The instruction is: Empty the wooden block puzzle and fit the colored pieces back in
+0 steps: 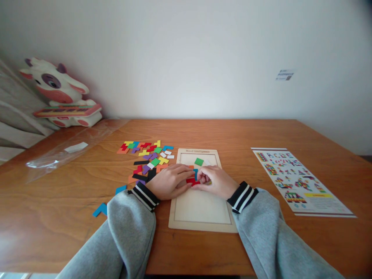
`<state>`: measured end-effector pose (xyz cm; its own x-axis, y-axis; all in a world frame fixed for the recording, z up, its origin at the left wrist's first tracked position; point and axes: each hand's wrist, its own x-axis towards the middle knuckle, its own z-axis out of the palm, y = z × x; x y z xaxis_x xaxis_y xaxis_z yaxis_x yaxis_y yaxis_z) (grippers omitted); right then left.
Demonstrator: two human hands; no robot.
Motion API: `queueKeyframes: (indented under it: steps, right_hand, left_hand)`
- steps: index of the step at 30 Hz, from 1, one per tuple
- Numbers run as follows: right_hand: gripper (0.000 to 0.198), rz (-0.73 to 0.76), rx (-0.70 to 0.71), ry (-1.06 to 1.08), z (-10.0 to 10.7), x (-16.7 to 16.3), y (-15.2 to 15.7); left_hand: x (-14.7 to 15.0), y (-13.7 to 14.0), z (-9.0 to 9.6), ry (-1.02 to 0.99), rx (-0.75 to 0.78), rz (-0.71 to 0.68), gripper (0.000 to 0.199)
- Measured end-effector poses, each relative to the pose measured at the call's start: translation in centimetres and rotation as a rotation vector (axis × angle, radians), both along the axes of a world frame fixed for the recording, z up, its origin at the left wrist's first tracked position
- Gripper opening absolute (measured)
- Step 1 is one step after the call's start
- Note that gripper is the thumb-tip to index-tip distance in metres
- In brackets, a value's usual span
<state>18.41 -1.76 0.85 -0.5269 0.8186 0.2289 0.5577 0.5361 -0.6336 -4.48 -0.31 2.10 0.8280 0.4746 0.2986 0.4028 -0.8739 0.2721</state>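
— So where's the red piece [191,180]?
— On the wooden tray [200,217] mid-counter, pinched between both hands: left hand [170,181] and right hand [216,181] grip it, long axis running left-right.

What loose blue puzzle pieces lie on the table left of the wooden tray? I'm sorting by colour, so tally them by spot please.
Blue pieces near the left sleeve: 2, one at the table edge, one nearer the left hand.
Blue pieces in the coloured heap: 2, one, one.
Total: 4, counting only clearly visible ones.
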Motion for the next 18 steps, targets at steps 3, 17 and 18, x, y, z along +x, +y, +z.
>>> queueKeyframes:
  steps: [3,17,18]
  right_hand:
    - [0.041,-0.009,-0.001,-0.005,0.1,-0.1,-0.1]
    - [0.037,0.257,-0.294,-0.122,2.2,5.8,0.8]
    - [0.036,0.282,-0.316,-0.122,2.3,5.8,0.7]
  left_hand:
    - [0.1,0.0,0.1,-0.018,0.006,0.001,0.032]
    - [-0.1,0.3,-0.7,-0.053,0.034,0.017,0.029]
    - [-0.1,0.3,-0.7,-0.046,0.030,0.019,0.029]
